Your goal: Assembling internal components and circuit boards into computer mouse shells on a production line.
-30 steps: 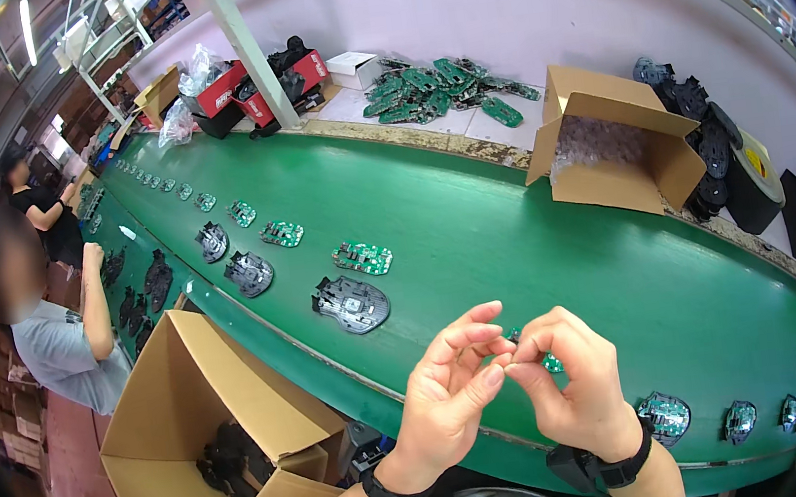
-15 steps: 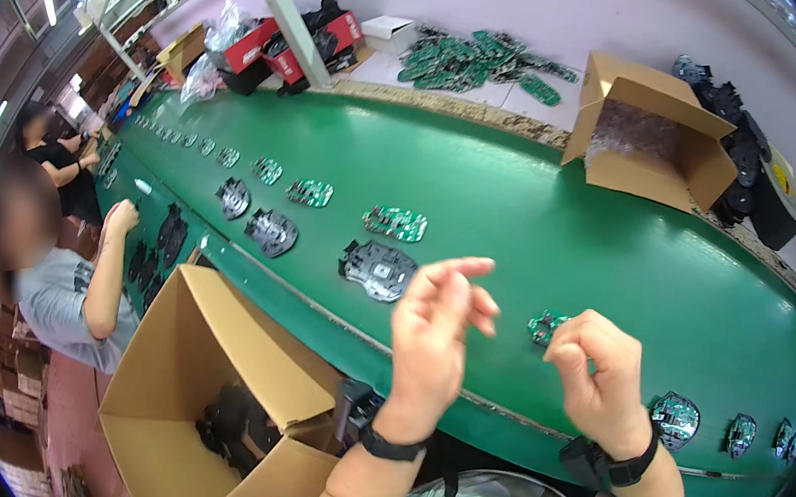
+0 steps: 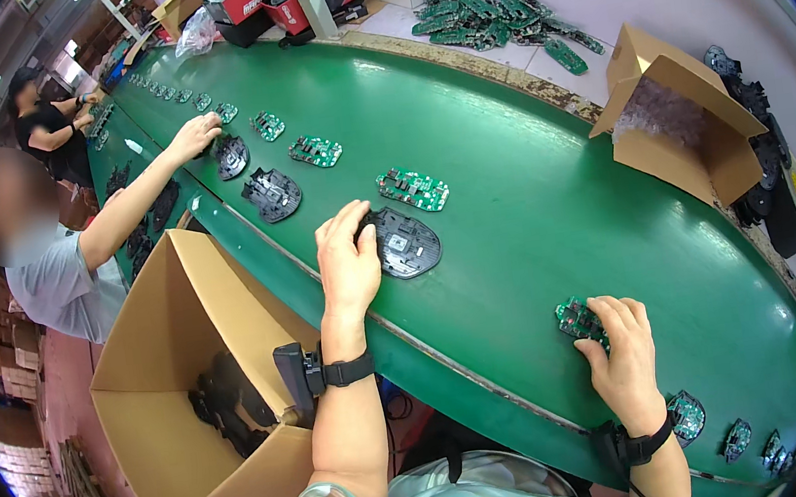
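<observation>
My left hand [image 3: 348, 260] is at the near-left end of a black plastic mouse shell [image 3: 409, 243], thumb and fingers around its edge. The shell lies on the green belt [image 3: 506, 235], its hollow inner side up. Just beyond it is a green circuit board [image 3: 413, 190], untouched. To the right, my right hand [image 3: 625, 355] has its thumb and fingers at the sides of another circuit board [image 3: 577, 318], partly hidden by the fingers. Near my right wrist lies a shell with a board in it [image 3: 687, 417].
More shells [image 3: 272, 194] and boards [image 3: 315, 151] line the belt toward the far left, where a co-worker's hand [image 3: 195, 134] reaches in. An open carton [image 3: 169, 445] with black parts stands at left. Across the belt are another carton [image 3: 665, 156] and a board pile [image 3: 489, 19].
My left hand has moved left and forward onto the black shell. My right hand has uncurled, its fingers now at the circuit board. The co-worker's arm has stretched out over the belt.
</observation>
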`<state>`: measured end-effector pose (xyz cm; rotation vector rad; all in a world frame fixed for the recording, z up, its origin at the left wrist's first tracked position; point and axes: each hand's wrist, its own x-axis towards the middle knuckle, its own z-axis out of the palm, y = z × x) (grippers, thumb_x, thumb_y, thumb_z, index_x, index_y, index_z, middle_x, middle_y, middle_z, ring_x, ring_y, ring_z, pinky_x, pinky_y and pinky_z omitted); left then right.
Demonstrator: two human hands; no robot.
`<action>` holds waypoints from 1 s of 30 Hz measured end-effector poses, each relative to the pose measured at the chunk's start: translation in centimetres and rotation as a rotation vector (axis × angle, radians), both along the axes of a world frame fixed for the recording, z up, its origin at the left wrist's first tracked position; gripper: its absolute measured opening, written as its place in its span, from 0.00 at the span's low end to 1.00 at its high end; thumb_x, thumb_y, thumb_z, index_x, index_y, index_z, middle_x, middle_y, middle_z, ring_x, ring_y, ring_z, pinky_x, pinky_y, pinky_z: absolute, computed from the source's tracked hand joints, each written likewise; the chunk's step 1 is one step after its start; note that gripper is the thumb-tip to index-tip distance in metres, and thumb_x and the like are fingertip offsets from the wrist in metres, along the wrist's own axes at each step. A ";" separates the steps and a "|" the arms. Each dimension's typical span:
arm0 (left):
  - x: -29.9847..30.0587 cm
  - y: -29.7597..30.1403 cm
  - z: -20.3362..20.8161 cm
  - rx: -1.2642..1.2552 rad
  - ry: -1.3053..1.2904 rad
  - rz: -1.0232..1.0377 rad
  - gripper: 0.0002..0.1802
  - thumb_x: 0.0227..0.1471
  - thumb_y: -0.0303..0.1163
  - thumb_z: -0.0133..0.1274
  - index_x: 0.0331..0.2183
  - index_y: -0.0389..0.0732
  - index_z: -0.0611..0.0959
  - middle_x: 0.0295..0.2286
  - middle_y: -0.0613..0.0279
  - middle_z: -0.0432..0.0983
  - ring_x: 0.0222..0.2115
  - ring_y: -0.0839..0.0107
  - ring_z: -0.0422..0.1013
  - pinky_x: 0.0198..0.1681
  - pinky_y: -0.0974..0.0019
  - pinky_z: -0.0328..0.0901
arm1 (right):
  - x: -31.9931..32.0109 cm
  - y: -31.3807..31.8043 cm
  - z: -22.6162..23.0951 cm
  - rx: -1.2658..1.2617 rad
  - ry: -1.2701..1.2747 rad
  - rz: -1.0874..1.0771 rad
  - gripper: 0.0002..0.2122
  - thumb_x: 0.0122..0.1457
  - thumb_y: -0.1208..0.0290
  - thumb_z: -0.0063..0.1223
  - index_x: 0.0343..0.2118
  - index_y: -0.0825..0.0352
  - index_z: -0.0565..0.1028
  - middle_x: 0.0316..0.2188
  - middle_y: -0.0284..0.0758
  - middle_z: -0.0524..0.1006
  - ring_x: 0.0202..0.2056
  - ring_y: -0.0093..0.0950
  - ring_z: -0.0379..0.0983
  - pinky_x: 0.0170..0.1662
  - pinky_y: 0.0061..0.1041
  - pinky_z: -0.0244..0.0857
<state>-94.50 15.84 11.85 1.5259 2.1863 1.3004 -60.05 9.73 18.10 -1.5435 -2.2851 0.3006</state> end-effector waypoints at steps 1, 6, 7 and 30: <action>0.0 0.2 -0.3 -0.013 0.012 -0.022 0.19 0.55 0.24 0.56 0.50 0.39 0.83 0.53 0.54 0.77 0.55 0.57 0.69 0.60 0.59 0.63 | 0.1 0.4 -0.4 -0.012 0.027 0.009 0.26 0.44 0.80 0.67 0.50 0.70 0.74 0.50 0.44 0.75 0.51 0.45 0.69 0.53 0.41 0.64; 2.0 0.3 -1.5 -0.039 -0.024 -0.069 0.16 0.52 0.22 0.57 0.45 0.39 0.86 0.51 0.56 0.79 0.53 0.57 0.70 0.58 0.59 0.65 | 0.7 1.2 -1.5 -0.026 0.032 0.028 0.23 0.44 0.83 0.64 0.48 0.71 0.76 0.49 0.44 0.76 0.50 0.46 0.70 0.53 0.41 0.66; 2.8 0.2 -1.9 -0.034 -0.002 -0.102 0.17 0.51 0.21 0.58 0.45 0.39 0.86 0.51 0.55 0.79 0.53 0.56 0.70 0.57 0.59 0.66 | 0.9 1.1 -1.5 -0.044 0.044 0.021 0.23 0.44 0.84 0.63 0.47 0.71 0.76 0.49 0.44 0.76 0.50 0.46 0.70 0.53 0.41 0.66; 21.2 1.9 -9.3 0.003 -0.006 -0.601 0.18 0.52 0.21 0.59 0.47 0.36 0.82 0.48 0.48 0.77 0.43 0.53 0.73 0.47 0.58 0.69 | 10.9 7.4 -10.9 0.057 0.293 0.006 0.21 0.46 0.85 0.63 0.46 0.68 0.77 0.46 0.44 0.77 0.47 0.45 0.72 0.49 0.39 0.68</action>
